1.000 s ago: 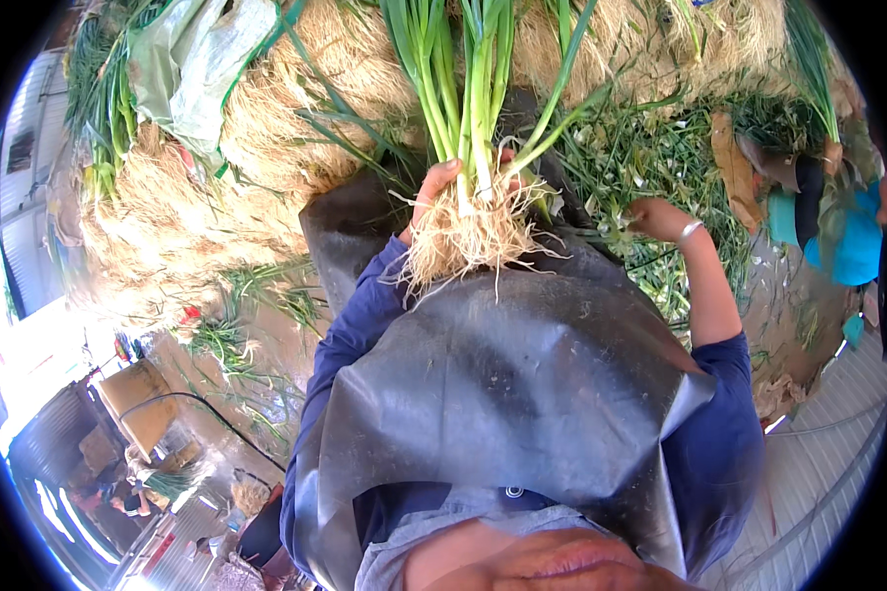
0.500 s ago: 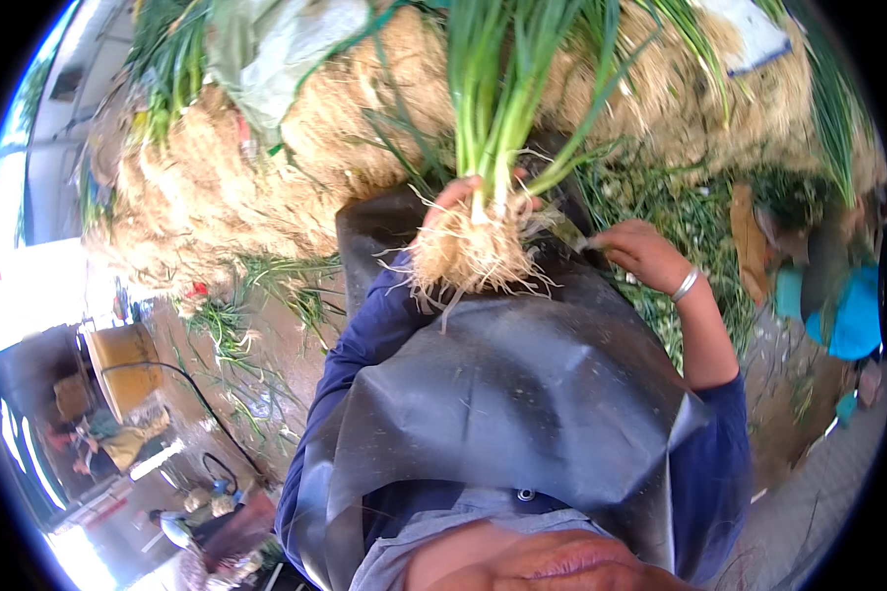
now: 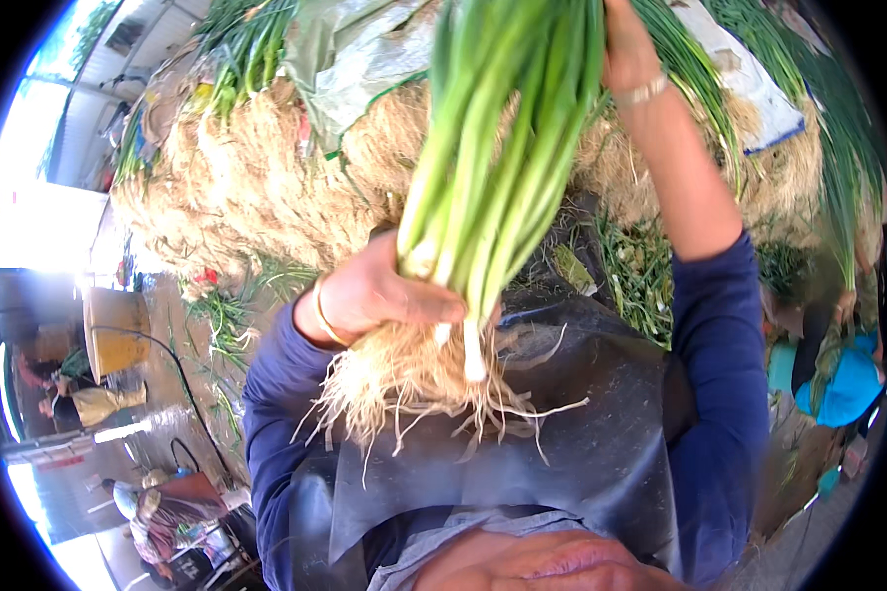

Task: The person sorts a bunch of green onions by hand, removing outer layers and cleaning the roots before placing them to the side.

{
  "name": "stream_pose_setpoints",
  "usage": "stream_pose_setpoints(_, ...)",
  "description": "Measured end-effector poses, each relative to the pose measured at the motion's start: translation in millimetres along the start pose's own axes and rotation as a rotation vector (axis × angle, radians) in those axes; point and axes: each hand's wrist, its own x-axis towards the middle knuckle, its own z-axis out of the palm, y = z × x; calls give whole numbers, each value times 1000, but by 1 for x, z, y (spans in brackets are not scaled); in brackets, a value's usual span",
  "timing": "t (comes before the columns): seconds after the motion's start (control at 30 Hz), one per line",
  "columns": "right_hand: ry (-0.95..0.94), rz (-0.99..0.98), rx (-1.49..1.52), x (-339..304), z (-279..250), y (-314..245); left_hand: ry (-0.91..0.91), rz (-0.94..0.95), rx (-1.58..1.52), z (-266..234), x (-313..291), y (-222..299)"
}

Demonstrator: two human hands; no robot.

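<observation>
A bunch of green onions [image 3: 492,187] leans across my front, leaves up and pale bushy roots [image 3: 404,379] hanging down. My left hand [image 3: 384,294] is closed round the white stems just above the roots, with its thumb across them. One white stem end sticks out lower than the others. Higher up, at the right edge of the leaves, my right hand [image 3: 625,44] grips the bunch; the leaves and the picture's edge hide most of its fingers. A dark apron [image 3: 561,433] covers my lap under the roots.
Ahead lies a long heap of green onions, roots [image 3: 246,177] toward me, partly under a pale plastic sheet [image 3: 364,64]. Cut leaves [image 3: 640,281] litter the right side. A yellow bin [image 3: 116,330] stands left. A person in blue [image 3: 842,384] works at far right; others are at left.
The bunch has come nearer and tilted, its roots now lower over the apron. My right hand has moved from beside the roots up to the leaves. My left hand still holds the stems.
</observation>
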Motion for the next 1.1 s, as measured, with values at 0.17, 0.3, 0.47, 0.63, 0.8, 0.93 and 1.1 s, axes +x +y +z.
stream_pose_setpoints(0.17,-268,-121,-166,115,79,-55,46,240,138,-53,22,24)
stream_pose_setpoints(0.3,-254,-116,-274,127,73,-43,-22,311,-68,-71,61,-4)
stream_pose_setpoints(0.47,348,205,-512,18,-23,66,-44,111,-642,-90,89,-90)
stream_pose_setpoints(0.63,299,411,-634,-93,-76,144,-26,-43,-816,-85,118,-149)
stream_pose_setpoints(0.8,382,275,-427,-123,-68,140,187,105,-829,-61,105,-137)
stream_pose_setpoints(0.93,754,-159,-1743,-112,-144,70,-348,514,-951,-87,107,-134)
stream_pose_setpoints(1.1,887,512,-2076,-131,-212,11,-159,344,-961,-63,130,-140)
